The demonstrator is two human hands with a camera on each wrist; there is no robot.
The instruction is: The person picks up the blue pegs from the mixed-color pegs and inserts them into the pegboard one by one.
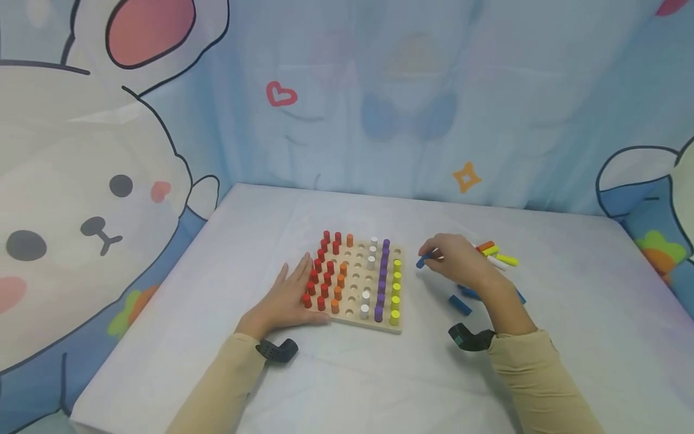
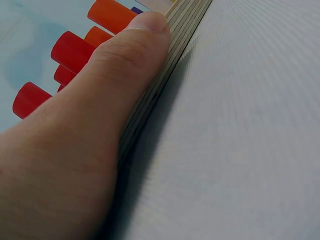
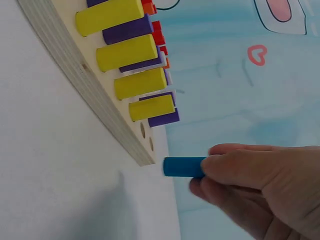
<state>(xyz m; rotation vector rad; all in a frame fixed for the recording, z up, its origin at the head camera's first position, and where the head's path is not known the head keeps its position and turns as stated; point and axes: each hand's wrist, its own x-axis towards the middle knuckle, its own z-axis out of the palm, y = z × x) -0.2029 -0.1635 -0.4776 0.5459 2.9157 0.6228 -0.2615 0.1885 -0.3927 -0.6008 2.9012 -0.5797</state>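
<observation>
A wooden pegboard (image 1: pixel 355 319) lies on the white table, with red, orange, white, purple and yellow pegs standing in rows and several bare holes among them. My left hand (image 1: pixel 284 301) rests against its left side, fingers stretched along the edge; in the left wrist view the thumb (image 2: pixel 115 75) lies along the board's layered front edge, beside red pegs (image 2: pixel 72 52). Just right of the board, my right hand (image 1: pixel 461 260) pinches a blue peg (image 3: pixel 182 167) between thumb and fingers. The peg is raised above the tabletop, its free end pointing toward the board's corner.
Loose blue pegs (image 1: pixel 459 305) lie on the table under and near the right forearm. Beyond the right hand is a small pile of yellow pegs (image 1: pixel 506 260), with white and orange-red ones among them. A patterned curtain (image 1: pixel 336 138) hangs behind the table.
</observation>
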